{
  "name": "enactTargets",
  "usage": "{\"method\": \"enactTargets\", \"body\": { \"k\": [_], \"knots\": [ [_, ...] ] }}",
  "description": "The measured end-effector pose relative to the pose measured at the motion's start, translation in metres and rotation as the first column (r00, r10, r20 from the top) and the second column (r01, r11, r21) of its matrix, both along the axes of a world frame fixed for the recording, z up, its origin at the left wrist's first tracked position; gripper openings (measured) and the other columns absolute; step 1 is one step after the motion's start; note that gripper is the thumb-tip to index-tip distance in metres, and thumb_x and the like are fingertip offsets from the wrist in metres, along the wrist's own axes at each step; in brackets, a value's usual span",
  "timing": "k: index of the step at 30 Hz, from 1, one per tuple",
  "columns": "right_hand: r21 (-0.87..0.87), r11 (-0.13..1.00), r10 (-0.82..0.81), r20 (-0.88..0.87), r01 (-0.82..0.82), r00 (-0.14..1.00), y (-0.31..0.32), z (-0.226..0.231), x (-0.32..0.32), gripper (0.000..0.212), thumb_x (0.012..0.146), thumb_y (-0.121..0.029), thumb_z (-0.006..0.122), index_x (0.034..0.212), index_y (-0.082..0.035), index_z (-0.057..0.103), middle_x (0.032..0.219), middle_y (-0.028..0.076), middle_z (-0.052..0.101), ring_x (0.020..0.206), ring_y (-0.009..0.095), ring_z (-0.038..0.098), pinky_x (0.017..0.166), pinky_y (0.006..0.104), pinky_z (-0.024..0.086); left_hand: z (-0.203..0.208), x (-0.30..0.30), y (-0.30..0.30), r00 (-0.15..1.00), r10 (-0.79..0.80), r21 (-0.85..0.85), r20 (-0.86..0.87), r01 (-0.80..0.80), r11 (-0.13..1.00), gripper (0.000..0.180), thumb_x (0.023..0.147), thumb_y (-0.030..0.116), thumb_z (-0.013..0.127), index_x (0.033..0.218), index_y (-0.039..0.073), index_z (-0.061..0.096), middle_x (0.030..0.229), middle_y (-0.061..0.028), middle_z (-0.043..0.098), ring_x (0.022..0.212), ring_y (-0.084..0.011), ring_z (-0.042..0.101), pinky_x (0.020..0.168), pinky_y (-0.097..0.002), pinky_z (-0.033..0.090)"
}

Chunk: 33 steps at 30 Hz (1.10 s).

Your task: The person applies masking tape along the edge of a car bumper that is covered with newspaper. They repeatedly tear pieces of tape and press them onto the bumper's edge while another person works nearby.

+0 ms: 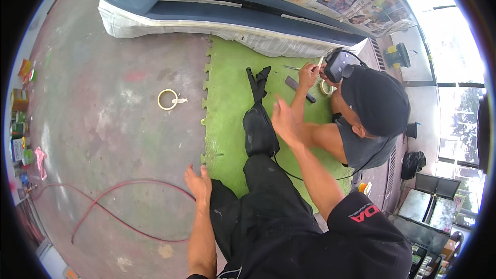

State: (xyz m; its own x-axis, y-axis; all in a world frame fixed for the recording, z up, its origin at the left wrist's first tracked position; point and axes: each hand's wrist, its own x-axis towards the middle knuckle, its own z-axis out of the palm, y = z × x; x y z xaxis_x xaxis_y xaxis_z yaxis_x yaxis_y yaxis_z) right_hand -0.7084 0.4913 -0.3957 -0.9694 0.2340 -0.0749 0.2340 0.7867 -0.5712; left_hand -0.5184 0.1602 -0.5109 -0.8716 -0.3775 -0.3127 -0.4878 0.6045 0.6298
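Your left hand (199,183) rests flat, fingers spread and released, on the concrete floor (103,139) at the edge of the green mat (227,72). Your right hand (283,119) hangs raised over the mat, open and grasping nothing, blurred. A tape roll (167,99) lies on the floor, well apart. A co-worker's hand (309,75) is beside a second roll (326,88) near the blue bumper (206,13).
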Motion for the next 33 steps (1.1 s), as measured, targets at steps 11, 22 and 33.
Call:
{"method": "enactTargets", "body": {
  "k": [11, 22, 33],
  "knots": [
    [0.182, 0.940, -0.276, -0.093, 0.288, 0.957, -0.031, 0.016, -0.319, 0.080, 0.096, -0.030, 0.062, 0.160, 0.014, 0.041, 0.145, 0.033, 0.054, 0.135, 0.053, 0.052, 0.115, 0.0597, 0.042, -0.081, -0.125, 0.074, 0.999, -0.029, -0.398, -0.031, 0.014, 0.917, 0.073, 0.110, 0.045, 0.062, 0.166, 0.003, 0.042, 0.174, -0.0232, 0.037, 0.160, -0.0448, 0.032, 0.129, -0.0610, 0.026],
    [0.446, 0.831, -0.202, -0.314, 0.332, 0.928, -0.044, -0.028, -0.364, 0.056, 0.096, -0.036, 0.065, 0.117, 0.015, 0.071, 0.135, 0.031, 0.058, 0.127, 0.048, 0.051, 0.107, 0.0586, 0.039, -0.094, -0.126, 0.080, 0.999, -0.044, -0.457, -0.016, 0.031, 0.889, 0.071, 0.109, 0.046, 0.056, 0.168, 0.009, 0.044, 0.175, -0.0218, 0.036, 0.160, -0.0441, 0.031, 0.129, -0.0620, 0.024],
    [0.374, 0.909, -0.107, -0.221, 0.185, 0.969, -0.121, -0.012, -0.365, 0.065, 0.097, -0.034, 0.058, 0.143, 0.011, 0.063, 0.140, 0.030, 0.060, 0.130, 0.047, 0.052, 0.112, 0.0614, 0.039, -0.096, -0.125, 0.080, 0.999, -0.051, -0.474, -0.004, 0.043, 0.879, 0.072, 0.109, 0.047, 0.055, 0.169, 0.009, 0.043, 0.175, -0.0209, 0.036, 0.160, -0.0439, 0.032, 0.128, -0.0625, 0.026]
  ]
}}
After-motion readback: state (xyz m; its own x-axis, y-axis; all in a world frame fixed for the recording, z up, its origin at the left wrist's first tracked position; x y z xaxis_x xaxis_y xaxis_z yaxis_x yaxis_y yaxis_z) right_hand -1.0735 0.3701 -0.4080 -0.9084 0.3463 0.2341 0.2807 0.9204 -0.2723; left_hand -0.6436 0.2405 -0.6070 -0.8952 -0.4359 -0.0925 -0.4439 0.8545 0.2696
